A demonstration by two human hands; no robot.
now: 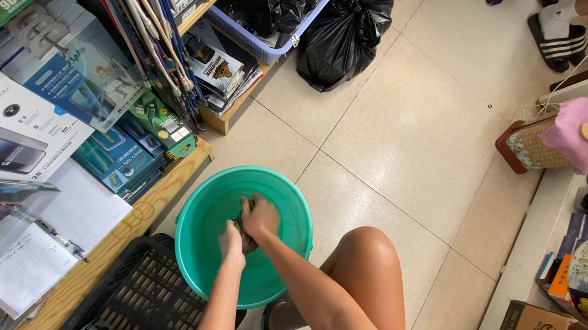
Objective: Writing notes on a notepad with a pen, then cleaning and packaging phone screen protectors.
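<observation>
Down inside the green basin (205,215) on the tiled floor (403,141), left hand (230,242) and right hand (259,216) both clench a dark wet cloth (246,240) between them; judged best wrung low over the basin, hands twisting opposite ways, so drips stay inside.

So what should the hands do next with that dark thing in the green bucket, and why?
Probably lift the dark cloth a little and squeeze it. Both the left hand and right hand already grip it low inside the round green plastic bucket, so any drips would likely fall back in.
</observation>
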